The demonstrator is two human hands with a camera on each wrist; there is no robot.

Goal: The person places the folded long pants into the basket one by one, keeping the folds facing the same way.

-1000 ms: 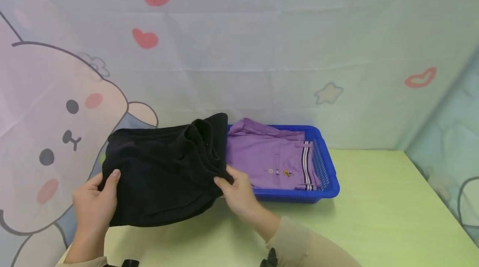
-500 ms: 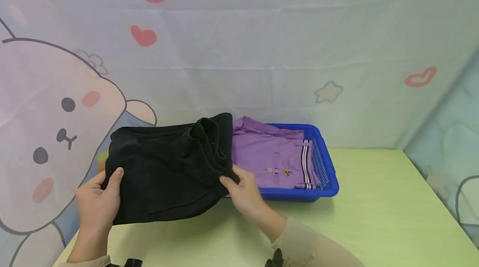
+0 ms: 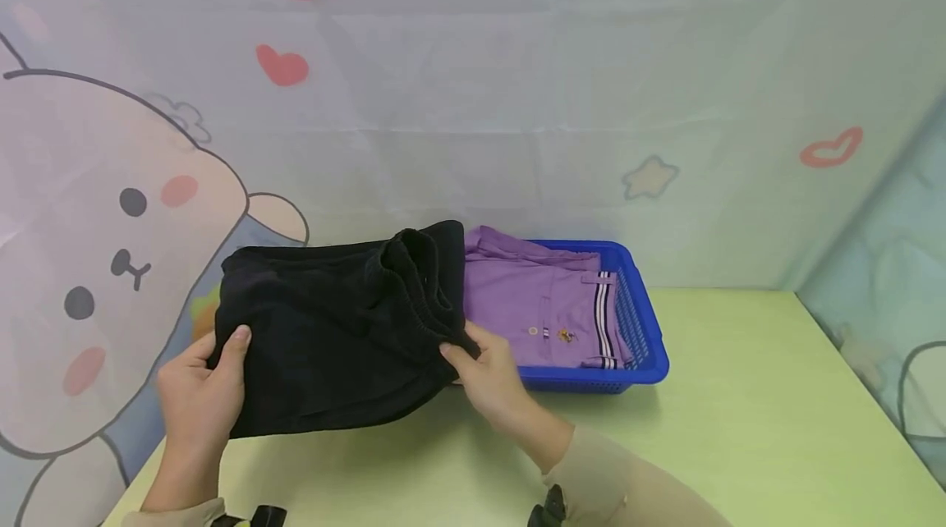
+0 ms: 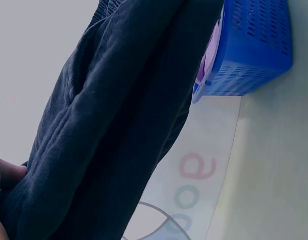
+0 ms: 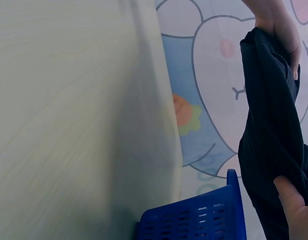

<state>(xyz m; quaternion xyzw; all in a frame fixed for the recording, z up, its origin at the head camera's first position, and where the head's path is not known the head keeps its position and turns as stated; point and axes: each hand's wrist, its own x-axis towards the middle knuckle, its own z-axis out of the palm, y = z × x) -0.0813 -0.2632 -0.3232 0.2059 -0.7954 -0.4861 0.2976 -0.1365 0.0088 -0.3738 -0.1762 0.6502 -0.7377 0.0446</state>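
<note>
Folded black trousers [image 3: 318, 330] with a gathered elastic waistband hang in the air above the table, left of the basket and covering its left part in the head view. My left hand [image 3: 203, 391] grips their left edge, thumb on top. At the right edge, beside the waistband, my right hand [image 3: 491, 371] pinches the cloth between thumb and fingers. Purple trousers [image 3: 517, 301] with a striped waistband lie folded in a blue plastic basket [image 3: 643, 330]. In the right wrist view the black trousers [image 5: 268, 125] stretch between both hands.
The pale green table [image 3: 746, 396] extends to the right of the basket and in front of it. Behind stands a printed backdrop [image 3: 473, 84] with hearts and a cartoon animal. The basket's perforated wall [image 4: 258, 50] rises close to the black trousers.
Both hands have shifted slightly to the right with the black trousers, which now cover a little more of the basket's left side. The basket and purple trousers stay in place.
</note>
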